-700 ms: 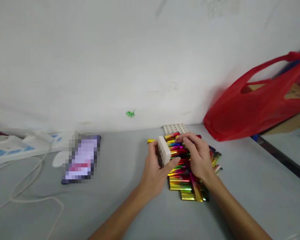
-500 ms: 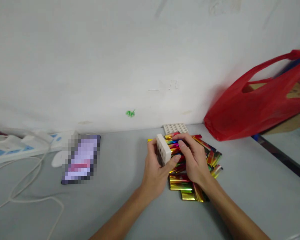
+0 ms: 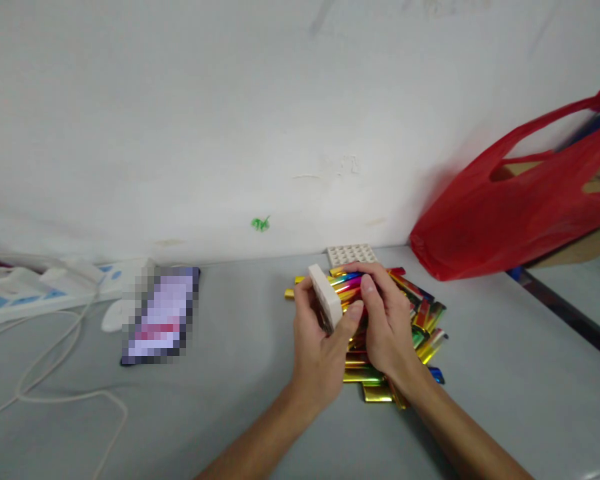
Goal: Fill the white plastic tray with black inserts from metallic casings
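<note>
My left hand (image 3: 323, 360) grips a white block with holes (image 3: 325, 295), tilted on edge between thumb and fingers. Close to its right, my right hand (image 3: 391, 320) is curled over shiny foil strips (image 3: 353, 281) in gold, red, blue and magenta; its fingers are bent round some of them, and their tips are partly hidden. More shiny strips (image 3: 379, 392) lie in a loose pile under and around both hands. Behind the pile, against the wall, rests a white grid-like piece (image 3: 351, 254) with rows of holes.
A red plastic bag (image 3: 490, 220) leans at the right by the wall. On the left are a phone-like device with a blurred screen (image 3: 163, 313), a white power strip (image 3: 80, 287) and loose white cables (image 3: 70, 401). The grey table (image 3: 220, 373) meets a white wall.
The white block has tilted a little more in my left hand. Gold strip ends now show left of my left hand, and a blue end shows beside my right wrist.
</note>
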`<state>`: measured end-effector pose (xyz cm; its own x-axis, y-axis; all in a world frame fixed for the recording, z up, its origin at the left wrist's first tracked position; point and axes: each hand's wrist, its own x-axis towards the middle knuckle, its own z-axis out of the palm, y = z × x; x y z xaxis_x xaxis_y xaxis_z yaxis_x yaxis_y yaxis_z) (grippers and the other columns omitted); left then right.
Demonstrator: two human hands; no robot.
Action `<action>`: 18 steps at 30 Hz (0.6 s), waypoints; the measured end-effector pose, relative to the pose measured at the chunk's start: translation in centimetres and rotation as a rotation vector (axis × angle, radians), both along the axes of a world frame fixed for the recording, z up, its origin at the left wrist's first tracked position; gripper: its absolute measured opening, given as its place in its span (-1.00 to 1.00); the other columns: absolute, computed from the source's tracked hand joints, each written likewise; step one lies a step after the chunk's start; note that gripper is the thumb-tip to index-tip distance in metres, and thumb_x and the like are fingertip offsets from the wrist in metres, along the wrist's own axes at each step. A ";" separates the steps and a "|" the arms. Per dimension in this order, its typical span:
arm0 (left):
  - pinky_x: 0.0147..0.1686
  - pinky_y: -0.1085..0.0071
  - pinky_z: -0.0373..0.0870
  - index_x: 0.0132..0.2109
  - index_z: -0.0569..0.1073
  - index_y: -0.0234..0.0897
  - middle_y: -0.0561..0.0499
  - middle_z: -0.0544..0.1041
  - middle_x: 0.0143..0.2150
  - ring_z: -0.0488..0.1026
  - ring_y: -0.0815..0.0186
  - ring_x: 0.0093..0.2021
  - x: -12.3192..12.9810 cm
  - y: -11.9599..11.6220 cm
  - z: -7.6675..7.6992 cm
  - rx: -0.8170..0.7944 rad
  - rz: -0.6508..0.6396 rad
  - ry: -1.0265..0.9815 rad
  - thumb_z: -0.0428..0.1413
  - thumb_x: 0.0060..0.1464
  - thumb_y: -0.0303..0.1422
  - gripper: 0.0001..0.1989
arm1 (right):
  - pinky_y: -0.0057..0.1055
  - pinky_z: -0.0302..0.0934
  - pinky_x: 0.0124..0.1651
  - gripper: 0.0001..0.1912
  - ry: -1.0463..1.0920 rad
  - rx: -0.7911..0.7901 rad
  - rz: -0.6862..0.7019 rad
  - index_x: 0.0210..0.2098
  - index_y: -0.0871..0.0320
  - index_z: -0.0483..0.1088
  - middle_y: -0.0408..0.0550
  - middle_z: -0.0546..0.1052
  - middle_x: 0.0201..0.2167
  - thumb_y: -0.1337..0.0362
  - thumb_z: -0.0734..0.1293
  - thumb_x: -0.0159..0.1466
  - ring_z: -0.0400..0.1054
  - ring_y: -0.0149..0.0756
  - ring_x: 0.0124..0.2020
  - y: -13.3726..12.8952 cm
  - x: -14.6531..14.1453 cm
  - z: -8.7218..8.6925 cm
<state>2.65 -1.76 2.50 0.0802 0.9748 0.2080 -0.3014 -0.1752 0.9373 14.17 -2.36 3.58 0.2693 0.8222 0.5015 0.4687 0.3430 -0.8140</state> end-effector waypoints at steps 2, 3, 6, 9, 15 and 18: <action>0.16 0.18 0.58 0.14 0.31 -0.12 -0.10 0.63 0.17 0.65 0.07 0.14 0.2 -0.1 0.0 -0.016 -0.012 0.006 0.37 0.31 -0.02 -0.49 | -0.20 0.34 0.00 -0.67 -0.005 -0.013 -0.024 -0.01 0.02 0.57 -0.04 0.68 -0.09 0.07 0.20 0.62 0.55 -0.07 -0.06 0.0 0.0 -0.1; 0.16 0.17 0.58 0.14 0.31 -0.12 -0.11 0.63 0.18 0.65 0.06 0.15 0.2 -0.2 0.0 -0.022 -0.020 0.009 0.36 0.31 -0.01 -0.49 | -0.22 0.34 -0.05 -0.67 -0.011 -0.017 -0.040 -0.03 0.02 0.57 -0.06 0.68 -0.14 0.06 0.21 0.62 0.54 -0.08 -0.11 0.0 0.1 -0.2; 0.20 0.16 0.57 0.17 0.33 -0.13 -0.12 0.63 0.19 0.64 0.05 0.17 0.2 0.0 -0.4 -0.029 -0.043 0.020 0.34 0.34 -0.03 -0.51 | -0.26 0.31 -0.17 -0.69 -0.047 -0.014 -0.104 -0.09 0.02 0.58 -0.09 0.66 -0.26 0.07 0.23 0.60 0.50 -0.11 -0.26 0.2 0.2 -0.5; 0.20 0.17 0.56 0.19 0.35 -0.14 -0.10 0.64 0.18 0.63 0.06 0.16 -0.1 0.4 -0.8 -0.015 -0.090 0.050 0.36 0.34 -0.09 -0.52 | -0.27 0.30 -0.21 -0.68 -0.066 -0.002 -0.159 -0.11 0.02 0.59 -0.10 0.66 -0.28 0.08 0.23 0.58 0.49 -0.11 -0.29 0.3 0.5 -0.6; 0.10 0.22 0.60 0.17 0.37 -0.16 -0.06 0.65 0.11 0.64 0.10 0.07 -0.9 1.1 -0.4 0.034 -0.187 0.111 0.38 0.31 -0.21 -0.55 | -0.27 0.24 -0.25 -0.67 -0.050 0.012 -0.183 -0.19 0.03 0.56 -0.11 0.63 -0.34 0.10 0.22 0.57 0.46 -0.13 -0.32 0.4 1.1 -0.7; 0.05 0.21 0.59 0.19 0.37 -0.16 -0.08 0.66 0.09 0.65 0.08 0.04 -0.9 1.0 -0.2 0.067 -0.113 0.192 0.40 0.29 -0.17 -0.51 | -0.27 0.24 -0.22 -0.68 -0.029 0.019 -0.211 -0.17 0.04 0.56 -0.11 0.64 -0.32 0.11 0.21 0.56 0.48 -0.12 -0.29 0.5 0.8 -0.9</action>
<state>1.80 -0.79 2.29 0.2325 0.9418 0.2427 -0.1403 -0.2145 0.9666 14.95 -1.85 2.73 0.4195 0.7397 0.5261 0.5547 0.2499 -0.7937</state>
